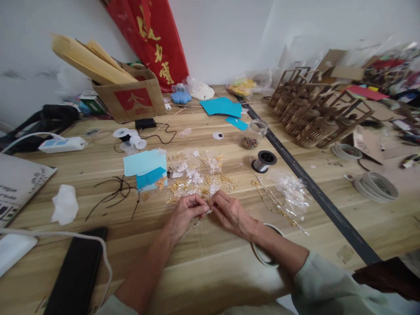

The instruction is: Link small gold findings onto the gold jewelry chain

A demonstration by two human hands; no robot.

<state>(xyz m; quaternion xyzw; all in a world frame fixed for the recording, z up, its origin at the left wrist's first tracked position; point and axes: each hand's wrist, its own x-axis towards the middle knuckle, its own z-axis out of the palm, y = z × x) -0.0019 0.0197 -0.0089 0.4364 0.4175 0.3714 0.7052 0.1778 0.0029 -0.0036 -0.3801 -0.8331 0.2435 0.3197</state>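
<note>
My left hand [187, 214] is closed in a pinch at the near edge of a spread of small jewellery findings. A thin silver chain [193, 227] trails from its fingertips towards me onto the wood. Fingers bent, my right hand [232, 213] meets the left at the fingertips; what it pinches is too small to make out. Just beyond both hands lie silver beads [194, 176] and gold beads [175, 187], some on clear plastic bags. Faint thread-like lines show below the fingertips.
A spool of wire [263, 162] and a glass jar [254, 134] stand beyond my right hand. Gold and silver chains [278, 205] lie to its right, and a ring-shaped roll [267, 256] sits under the right forearm. Black cords [120, 192] and a black phone-like slab [77, 271] lie left.
</note>
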